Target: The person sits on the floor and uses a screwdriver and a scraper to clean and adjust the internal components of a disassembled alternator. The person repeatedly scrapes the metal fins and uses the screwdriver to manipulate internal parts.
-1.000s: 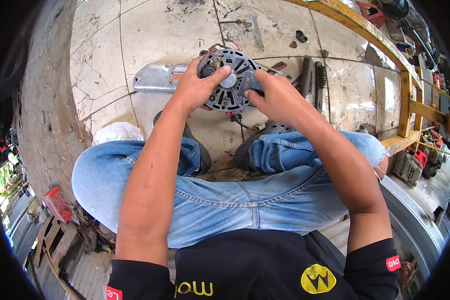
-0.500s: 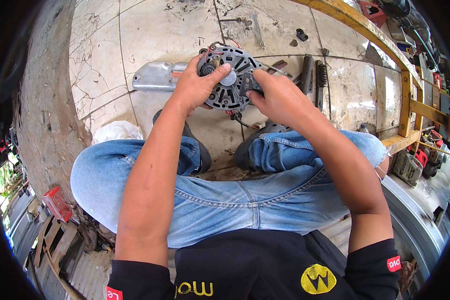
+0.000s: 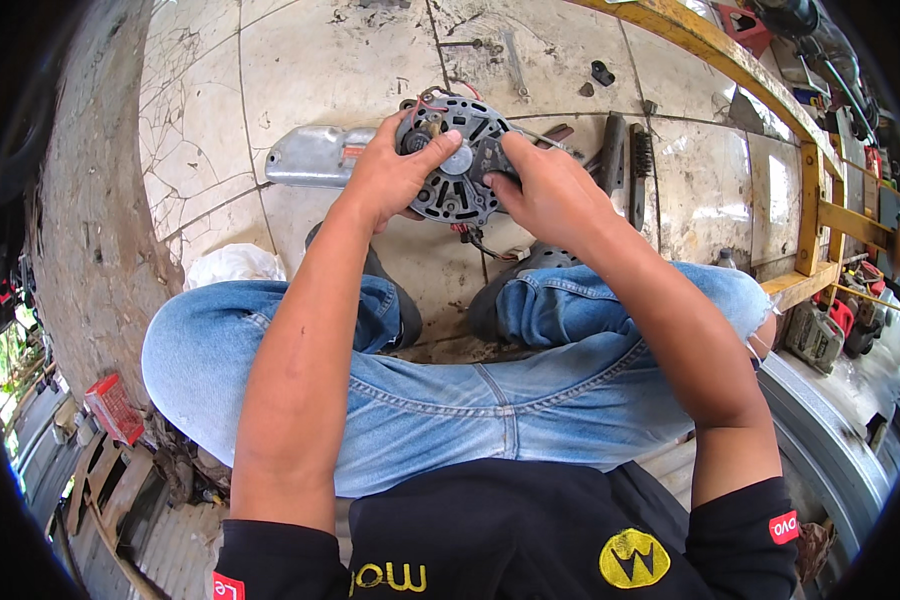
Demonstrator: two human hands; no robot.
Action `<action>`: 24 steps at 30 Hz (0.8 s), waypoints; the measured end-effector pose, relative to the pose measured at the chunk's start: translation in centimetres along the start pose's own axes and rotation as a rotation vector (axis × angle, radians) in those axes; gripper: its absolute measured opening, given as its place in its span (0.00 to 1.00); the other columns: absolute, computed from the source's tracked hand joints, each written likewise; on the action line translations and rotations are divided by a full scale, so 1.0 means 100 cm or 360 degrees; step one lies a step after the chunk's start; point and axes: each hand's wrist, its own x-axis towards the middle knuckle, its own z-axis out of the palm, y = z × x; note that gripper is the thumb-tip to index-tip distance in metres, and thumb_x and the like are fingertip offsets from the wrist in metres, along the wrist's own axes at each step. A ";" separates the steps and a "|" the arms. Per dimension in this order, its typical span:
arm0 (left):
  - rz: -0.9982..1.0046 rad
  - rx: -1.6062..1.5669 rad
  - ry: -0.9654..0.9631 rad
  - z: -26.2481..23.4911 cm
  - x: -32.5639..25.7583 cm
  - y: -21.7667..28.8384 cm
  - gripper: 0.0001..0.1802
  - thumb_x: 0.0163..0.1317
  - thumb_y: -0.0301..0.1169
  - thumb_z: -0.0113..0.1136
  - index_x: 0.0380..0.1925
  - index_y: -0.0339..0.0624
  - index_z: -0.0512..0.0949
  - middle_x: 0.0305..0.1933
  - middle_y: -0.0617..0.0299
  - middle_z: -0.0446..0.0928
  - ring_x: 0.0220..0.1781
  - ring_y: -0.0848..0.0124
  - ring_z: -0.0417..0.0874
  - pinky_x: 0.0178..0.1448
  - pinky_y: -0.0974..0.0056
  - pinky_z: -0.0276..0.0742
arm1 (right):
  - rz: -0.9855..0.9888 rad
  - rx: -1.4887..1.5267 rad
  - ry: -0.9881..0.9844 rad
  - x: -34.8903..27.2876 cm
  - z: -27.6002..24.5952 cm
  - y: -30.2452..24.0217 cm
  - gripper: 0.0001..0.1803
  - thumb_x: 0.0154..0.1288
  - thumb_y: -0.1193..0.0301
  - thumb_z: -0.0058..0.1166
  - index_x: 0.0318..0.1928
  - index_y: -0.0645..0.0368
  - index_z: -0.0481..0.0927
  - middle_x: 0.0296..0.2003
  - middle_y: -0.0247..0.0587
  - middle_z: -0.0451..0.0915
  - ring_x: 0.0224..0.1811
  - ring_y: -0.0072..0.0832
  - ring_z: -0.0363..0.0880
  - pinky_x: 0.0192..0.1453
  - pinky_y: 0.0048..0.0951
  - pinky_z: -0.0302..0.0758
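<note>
I hold a round dark metal alternator housing (image 3: 457, 178) with slotted vents and red wires above the cracked tile floor. My left hand (image 3: 392, 170) grips its left rim, thumb laid across the face near the silver centre hub. My right hand (image 3: 545, 185) clasps its right side, fingers on the face. Both forearms reach out over my jeans-clad crossed legs.
A grey cast metal cover (image 3: 310, 155) lies on the floor left of the housing. A wire brush (image 3: 640, 165) and dark tools lie to the right. Small bolts (image 3: 600, 72) sit farther out. A yellow metal frame (image 3: 810, 170) runs along the right; a white cloth (image 3: 232, 265) lies by my left knee.
The housing has been turned slightly in my hands, and my left thumb has shifted across its face. My arms stay in place.
</note>
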 end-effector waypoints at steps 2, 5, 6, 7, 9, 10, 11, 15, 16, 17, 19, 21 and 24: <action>-0.0051 -0.0001 0.0002 0.001 -0.001 0.003 0.53 0.55 0.56 0.75 0.74 0.46 0.60 0.62 0.44 0.75 0.54 0.53 0.85 0.39 0.48 0.90 | -0.0008 -0.0035 0.0000 0.000 -0.002 0.000 0.14 0.67 0.64 0.58 0.43 0.61 0.71 0.33 0.59 0.83 0.40 0.60 0.82 0.44 0.58 0.76; -0.0068 -0.0009 -0.0013 -0.001 -0.002 0.002 0.53 0.55 0.56 0.74 0.74 0.46 0.60 0.62 0.44 0.75 0.53 0.54 0.85 0.38 0.47 0.90 | -0.0070 -0.0110 -0.0074 -0.004 -0.011 0.001 0.14 0.68 0.64 0.57 0.43 0.61 0.71 0.33 0.58 0.83 0.40 0.60 0.82 0.43 0.58 0.76; -0.0057 -0.0014 -0.0022 -0.001 -0.002 0.002 0.53 0.55 0.56 0.74 0.74 0.46 0.60 0.62 0.45 0.75 0.53 0.54 0.85 0.38 0.47 0.90 | -0.0101 -0.0141 -0.0107 -0.005 -0.014 0.000 0.14 0.68 0.64 0.57 0.43 0.61 0.71 0.33 0.58 0.83 0.40 0.60 0.82 0.43 0.59 0.76; -0.0052 -0.0013 -0.0009 -0.002 -0.003 0.002 0.51 0.57 0.54 0.74 0.74 0.45 0.60 0.62 0.46 0.75 0.54 0.56 0.85 0.40 0.49 0.89 | -0.0080 -0.0113 -0.0084 -0.005 -0.012 0.000 0.14 0.68 0.64 0.57 0.43 0.61 0.71 0.33 0.58 0.83 0.40 0.60 0.82 0.43 0.59 0.76; -0.0035 -0.0014 0.0004 0.001 -0.005 0.005 0.48 0.60 0.50 0.73 0.74 0.43 0.61 0.61 0.48 0.76 0.54 0.61 0.84 0.43 0.55 0.89 | -0.0025 -0.0066 -0.0031 -0.005 -0.005 0.001 0.14 0.67 0.64 0.58 0.44 0.60 0.71 0.33 0.58 0.83 0.40 0.60 0.82 0.43 0.59 0.76; -0.0024 -0.0014 0.0000 0.002 -0.004 0.006 0.48 0.60 0.50 0.73 0.74 0.43 0.61 0.61 0.48 0.76 0.54 0.61 0.84 0.43 0.54 0.89 | -0.0051 -0.0075 0.0006 -0.005 -0.004 0.002 0.14 0.67 0.65 0.58 0.43 0.60 0.71 0.33 0.58 0.83 0.40 0.60 0.82 0.43 0.58 0.76; -0.0025 -0.0008 0.0003 0.002 -0.003 0.004 0.48 0.60 0.50 0.73 0.74 0.43 0.62 0.62 0.48 0.76 0.54 0.61 0.85 0.43 0.54 0.89 | -0.0079 -0.0074 0.0036 -0.004 -0.002 0.003 0.14 0.67 0.65 0.58 0.43 0.60 0.72 0.33 0.58 0.83 0.40 0.60 0.82 0.43 0.58 0.76; -0.0075 -0.0022 -0.0034 0.001 -0.003 0.006 0.47 0.60 0.50 0.73 0.74 0.43 0.61 0.62 0.48 0.76 0.55 0.61 0.84 0.43 0.54 0.89 | -0.0096 -0.0118 -0.0131 -0.004 -0.014 0.004 0.14 0.66 0.65 0.59 0.43 0.61 0.73 0.33 0.59 0.83 0.40 0.60 0.82 0.43 0.57 0.76; -0.0056 -0.0018 -0.0032 -0.001 -0.003 0.005 0.48 0.60 0.50 0.72 0.74 0.44 0.61 0.62 0.47 0.75 0.55 0.60 0.85 0.43 0.54 0.89 | -0.0065 -0.0066 -0.0099 -0.004 -0.016 0.005 0.14 0.66 0.65 0.60 0.43 0.61 0.74 0.33 0.60 0.83 0.40 0.60 0.82 0.43 0.56 0.76; -0.0037 -0.0022 -0.0034 -0.001 -0.003 0.004 0.48 0.60 0.51 0.72 0.74 0.45 0.61 0.62 0.47 0.75 0.55 0.59 0.85 0.42 0.53 0.89 | -0.0029 -0.0020 -0.0070 -0.005 -0.018 0.007 0.14 0.66 0.65 0.60 0.42 0.62 0.74 0.33 0.61 0.83 0.40 0.60 0.82 0.43 0.56 0.76; -0.0036 0.0014 -0.0048 0.000 -0.002 0.003 0.49 0.60 0.53 0.72 0.75 0.46 0.60 0.62 0.47 0.75 0.54 0.58 0.85 0.41 0.52 0.89 | 0.0027 0.0129 0.0070 -0.002 -0.021 0.017 0.14 0.65 0.65 0.61 0.41 0.63 0.76 0.32 0.63 0.83 0.40 0.61 0.81 0.44 0.54 0.76; -0.0089 0.0109 -0.0061 -0.003 -0.002 0.009 0.50 0.60 0.55 0.71 0.75 0.47 0.58 0.63 0.47 0.75 0.53 0.56 0.86 0.40 0.50 0.90 | 0.0176 0.0138 0.0040 -0.001 -0.031 0.011 0.15 0.66 0.64 0.60 0.41 0.65 0.77 0.31 0.63 0.83 0.40 0.60 0.82 0.44 0.53 0.76; -0.0100 0.0077 -0.0051 0.000 -0.008 0.012 0.52 0.59 0.57 0.70 0.76 0.49 0.56 0.63 0.46 0.75 0.53 0.55 0.86 0.38 0.49 0.90 | 0.0186 0.0186 0.0054 -0.002 -0.024 0.013 0.17 0.67 0.63 0.60 0.41 0.67 0.77 0.32 0.64 0.83 0.40 0.60 0.82 0.45 0.52 0.76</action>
